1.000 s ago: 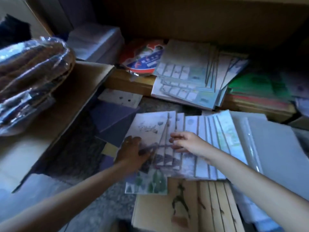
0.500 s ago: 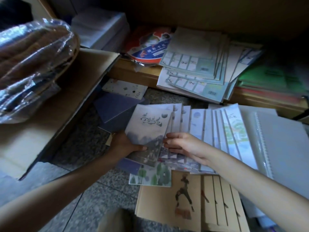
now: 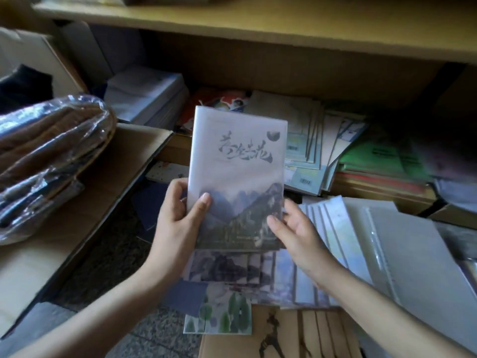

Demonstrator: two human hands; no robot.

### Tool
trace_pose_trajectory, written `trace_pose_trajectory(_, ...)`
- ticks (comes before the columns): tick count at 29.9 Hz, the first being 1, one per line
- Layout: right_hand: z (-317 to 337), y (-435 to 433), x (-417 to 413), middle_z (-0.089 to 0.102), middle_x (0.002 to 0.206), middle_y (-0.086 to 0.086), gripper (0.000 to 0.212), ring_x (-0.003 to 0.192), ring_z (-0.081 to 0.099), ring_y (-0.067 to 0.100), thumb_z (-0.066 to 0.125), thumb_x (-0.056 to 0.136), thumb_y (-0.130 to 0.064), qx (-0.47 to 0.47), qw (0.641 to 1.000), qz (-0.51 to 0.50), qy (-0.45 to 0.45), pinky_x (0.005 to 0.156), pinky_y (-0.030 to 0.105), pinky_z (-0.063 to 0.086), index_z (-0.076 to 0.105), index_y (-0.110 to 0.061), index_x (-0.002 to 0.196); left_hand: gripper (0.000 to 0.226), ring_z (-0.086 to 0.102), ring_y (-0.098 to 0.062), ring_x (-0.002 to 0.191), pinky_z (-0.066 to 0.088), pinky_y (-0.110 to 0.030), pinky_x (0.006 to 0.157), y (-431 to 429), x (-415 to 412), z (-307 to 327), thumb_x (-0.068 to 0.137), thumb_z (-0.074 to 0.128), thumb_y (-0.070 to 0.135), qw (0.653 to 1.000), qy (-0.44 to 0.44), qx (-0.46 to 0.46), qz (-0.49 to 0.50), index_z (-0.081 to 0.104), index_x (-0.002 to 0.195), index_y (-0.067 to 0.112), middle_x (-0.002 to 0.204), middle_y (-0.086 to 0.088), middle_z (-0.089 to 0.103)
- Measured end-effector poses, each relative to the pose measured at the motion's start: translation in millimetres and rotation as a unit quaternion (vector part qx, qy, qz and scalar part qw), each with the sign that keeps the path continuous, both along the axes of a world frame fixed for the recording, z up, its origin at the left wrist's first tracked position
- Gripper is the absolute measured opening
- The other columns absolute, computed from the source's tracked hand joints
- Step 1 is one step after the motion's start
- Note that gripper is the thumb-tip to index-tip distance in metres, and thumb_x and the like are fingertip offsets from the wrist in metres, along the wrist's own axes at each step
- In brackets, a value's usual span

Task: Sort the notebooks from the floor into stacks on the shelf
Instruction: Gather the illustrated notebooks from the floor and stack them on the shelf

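I hold a white notebook (image 3: 236,171) with grey calligraphy and a mountain picture upright above the floor pile. My left hand (image 3: 178,215) grips its lower left edge, thumb on the cover. At the lower right corner my right hand (image 3: 294,228) has its thumb against the cover and its fingers behind the book. More notebooks (image 3: 304,270) lie fanned out on the floor beneath. On the low shelf (image 3: 175,147) behind lie stacks of notebooks (image 3: 309,148) and green books (image 3: 374,161).
A plastic-wrapped bundle (image 3: 49,151) lies on an open cardboard box (image 3: 108,182) at the left. Grey folders (image 3: 413,254) lie at the right, tan notebooks (image 3: 296,337) at the bottom. A white stack (image 3: 147,96) sits at the shelf's left. An upper shelf board (image 3: 258,24) overhangs.
The white mountain notebook has been lifted off the fanned floor pile and raised upright before the shelf. Both hands rose with it, and the view tilted up.
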State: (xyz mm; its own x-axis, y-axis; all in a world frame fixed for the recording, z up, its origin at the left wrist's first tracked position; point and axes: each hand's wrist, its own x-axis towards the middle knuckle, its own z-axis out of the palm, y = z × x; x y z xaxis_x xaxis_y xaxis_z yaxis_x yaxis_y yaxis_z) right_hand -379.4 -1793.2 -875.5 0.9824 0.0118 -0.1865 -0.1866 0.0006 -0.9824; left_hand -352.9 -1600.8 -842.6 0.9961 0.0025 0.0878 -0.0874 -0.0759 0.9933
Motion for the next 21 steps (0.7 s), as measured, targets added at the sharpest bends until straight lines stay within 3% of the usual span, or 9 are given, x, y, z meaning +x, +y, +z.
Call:
trace_pose_trajectory(1, 15, -2, 7, 0.054, 0.133, -0.001, 0.046, 0.120, 0.053, 0.012, 0.053, 0.094, -0.020, -0.019, 0.998, -0.019, -0.059, 0.101, 0.029, 0.044, 0.038, -0.019, 0.138, 0.010, 0.066, -0.025, 0.078, 0.056, -0.038, 0.062, -5, 7, 12, 0.090, 0.059, 0.023, 1.000, -0.007, -0.020, -0.004, 0.053, 0.096, 0.018, 0.092, -0.011, 0.065)
trace_pose_trajectory(3, 48, -6, 27, 0.063, 0.118, 0.000, 0.035, 0.091, 0.064, 0.009, 0.050, 0.095, -0.016, -0.022, 0.987, -0.075, -0.140, 0.068, 0.023, 0.055, 0.045, -0.020, 0.130, 0.021, 0.065, -0.031, 0.092, 0.054, -0.048, 0.075, -13, 24, 38, 0.087, 0.064, 0.021, 0.999, -0.026, -0.038, -0.022, 0.054, 0.106, 0.017, 0.101, -0.011, 0.066)
trace_pose_trajectory(6, 96, -9, 57, 0.061, 0.109, 0.009, 0.035, 0.067, 0.060, 0.009, 0.044, 0.097, -0.012, -0.007, 0.969, -0.144, -0.202, 0.039, 0.021, 0.046, 0.043, -0.014, 0.133, 0.061, 0.059, -0.003, 0.109, 0.054, -0.024, 0.083, -22, 48, 77, 0.080, 0.072, 0.011, 0.992, -0.105, 0.029, -0.058, 0.041, 0.129, 0.026, 0.120, 0.005, 0.058)
trace_pose_trajectory(9, 130, -5, 92, 0.062, 0.101, 0.007, 0.032, 0.069, 0.061, 0.010, 0.044, 0.098, -0.012, -0.002, 0.951, -0.194, -0.241, 0.043, 0.026, 0.052, 0.045, -0.015, 0.130, 0.082, 0.038, 0.024, 0.111, 0.044, -0.006, 0.089, -28, 69, 108, 0.078, 0.073, 0.010, 0.961, -0.205, 0.186, -0.002, 0.025, 0.144, 0.023, 0.141, 0.010, 0.027)
trace_pose_trajectory(11, 149, 1, 119, 0.065, 0.108, 0.001, 0.029, 0.087, 0.066, 0.013, 0.045, 0.097, -0.020, -0.024, 0.942, -0.216, -0.256, 0.065, 0.042, 0.058, 0.049, -0.020, 0.126, 0.075, 0.040, 0.013, 0.116, 0.043, -0.005, 0.089, -28, 84, 124, 0.081, 0.070, 0.012, 0.926, -0.267, 0.266, 0.034, 0.031, 0.143, 0.023, 0.149, 0.003, 0.014)
trace_pose_trajectory(13, 169, 7, 148, 0.065, 0.113, 0.000, 0.029, 0.096, 0.065, 0.019, 0.043, 0.095, -0.027, -0.039, 0.942, -0.215, -0.253, 0.079, 0.048, 0.056, 0.053, -0.021, 0.122, 0.057, 0.037, -0.013, 0.131, 0.043, -0.027, 0.103, -28, 106, 136, 0.085, 0.065, 0.011, 0.890, -0.312, 0.324, 0.066, 0.045, 0.137, 0.018, 0.152, -0.004, 0.020)
trace_pose_trajectory(16, 201, 22, 198, 0.062, 0.102, -0.003, 0.020, 0.079, 0.063, 0.011, 0.036, 0.101, -0.017, 0.001, 0.964, -0.172, -0.204, 0.056, 0.025, 0.056, 0.052, -0.020, 0.111, 0.042, 0.032, -0.028, 0.136, 0.028, -0.036, 0.111, -28, 148, 146, 0.089, 0.057, 0.007, 0.855, -0.331, 0.371, 0.147, 0.055, 0.131, 0.012, 0.144, -0.009, 0.042)
trace_pose_trajectory(19, 217, 42, 244, 0.059, 0.114, 0.008, 0.022, 0.080, 0.062, 0.018, 0.035, 0.101, -0.016, -0.026, 0.977, -0.138, -0.158, 0.057, 0.025, 0.056, 0.052, -0.012, 0.113, 0.037, 0.034, -0.030, 0.135, 0.027, -0.034, 0.110, -20, 193, 148, 0.090, 0.056, 0.006, 0.873, -0.289, 0.341, 0.193, 0.059, 0.127, 0.010, 0.139, -0.011, 0.049)
trace_pose_trajectory(21, 217, 49, 264, 0.056, 0.102, 0.008, 0.025, 0.066, 0.054, 0.014, 0.035, 0.101, -0.020, -0.069, 0.982, -0.121, -0.130, 0.054, 0.023, 0.049, 0.050, -0.006, 0.114, 0.033, 0.034, -0.030, 0.135, 0.027, -0.033, 0.108, -13, 219, 145, 0.092, 0.055, 0.008, 0.882, -0.268, 0.335, 0.198, 0.061, 0.123, 0.009, 0.137, -0.013, 0.052)
